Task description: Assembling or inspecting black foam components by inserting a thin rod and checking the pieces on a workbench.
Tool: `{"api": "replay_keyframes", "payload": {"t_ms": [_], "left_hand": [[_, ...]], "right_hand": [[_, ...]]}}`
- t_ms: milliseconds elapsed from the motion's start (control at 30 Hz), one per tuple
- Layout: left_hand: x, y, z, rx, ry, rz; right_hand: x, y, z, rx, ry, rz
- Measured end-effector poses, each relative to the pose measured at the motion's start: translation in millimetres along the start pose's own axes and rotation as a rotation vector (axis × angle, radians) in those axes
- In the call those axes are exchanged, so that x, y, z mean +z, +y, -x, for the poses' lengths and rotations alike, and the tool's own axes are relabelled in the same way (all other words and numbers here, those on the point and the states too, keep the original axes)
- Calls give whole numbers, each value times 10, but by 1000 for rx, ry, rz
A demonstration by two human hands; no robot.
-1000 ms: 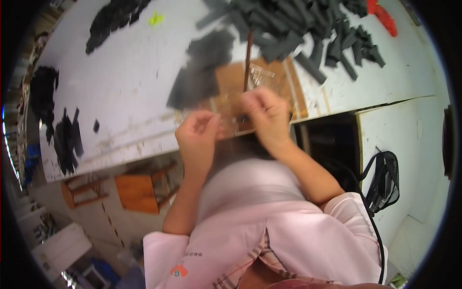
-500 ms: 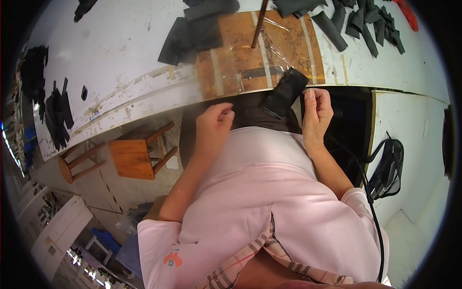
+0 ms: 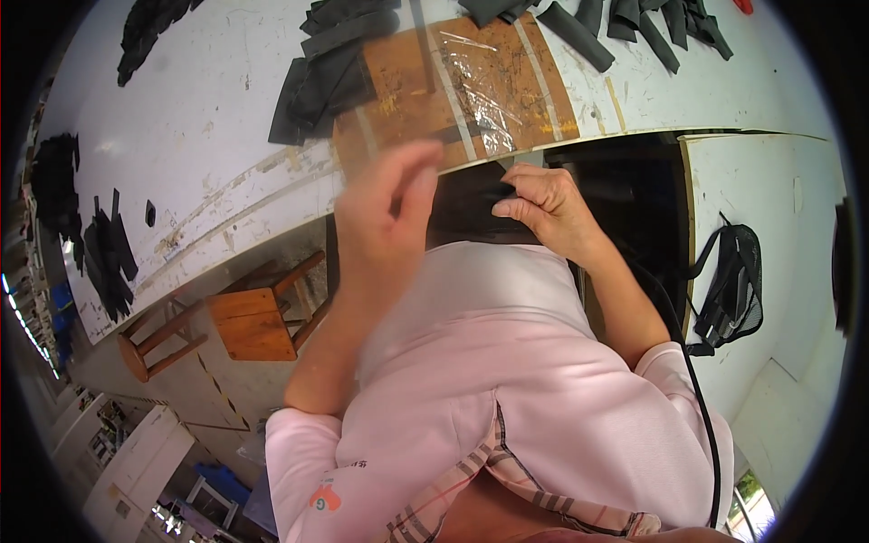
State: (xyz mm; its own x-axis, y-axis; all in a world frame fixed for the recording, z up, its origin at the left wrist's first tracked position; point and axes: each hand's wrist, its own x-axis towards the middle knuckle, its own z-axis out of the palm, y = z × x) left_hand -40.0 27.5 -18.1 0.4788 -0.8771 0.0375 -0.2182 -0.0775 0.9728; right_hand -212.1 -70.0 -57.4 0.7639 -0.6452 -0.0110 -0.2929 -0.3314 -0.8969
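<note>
Right hand, mid-frame, pinches dark strip at tabletop edge; left hand blurred, grip unclear. Better keep pinch firm, strip flat.

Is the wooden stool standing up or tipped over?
Tipped over. The stool lies on its side on the floor, its legs pointing sideways.

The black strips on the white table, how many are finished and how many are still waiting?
An exact count is not possible. Dark cut strips lie at the far edge of the white table, and flat black sheets are stacked beside the brown work board. The right hand pinches a small dark piece at the table edge; the left hand is raised, blurred, apparently empty. Which pile is finished cannot be told.
</note>
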Motion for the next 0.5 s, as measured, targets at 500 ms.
{"api": "replay_keyframes", "payload": {"t_ms": [500], "left_hand": [[-111,417,-208,93,-690,-425]], "right_hand": [[-152,-313,-180,-270,-404,181]]}}
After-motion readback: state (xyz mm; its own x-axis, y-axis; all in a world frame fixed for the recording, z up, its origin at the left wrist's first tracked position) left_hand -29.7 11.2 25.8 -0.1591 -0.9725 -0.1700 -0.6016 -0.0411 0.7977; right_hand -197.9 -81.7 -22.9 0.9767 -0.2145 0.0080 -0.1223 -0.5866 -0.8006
